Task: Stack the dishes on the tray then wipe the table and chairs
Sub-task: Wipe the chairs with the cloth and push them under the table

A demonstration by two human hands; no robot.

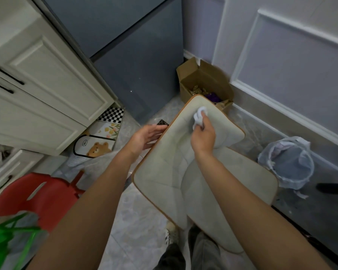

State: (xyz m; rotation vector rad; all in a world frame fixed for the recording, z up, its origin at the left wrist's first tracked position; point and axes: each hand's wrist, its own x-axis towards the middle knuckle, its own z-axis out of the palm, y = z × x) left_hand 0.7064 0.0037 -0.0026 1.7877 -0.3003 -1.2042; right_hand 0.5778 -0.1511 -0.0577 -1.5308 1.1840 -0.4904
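A cream padded chair with a brown trim fills the centre, its backrest towards the far wall. My right hand grips a crumpled white wipe and holds it against the upper backrest. My left hand is at the chair's left edge, fingers straight and relaxed, holding nothing that I can see.
A red plastic stool and a green bag are at the lower left. Cream cabinets stand left, a grey fridge behind. An open cardboard box and a lined waste bin stand by the right wall.
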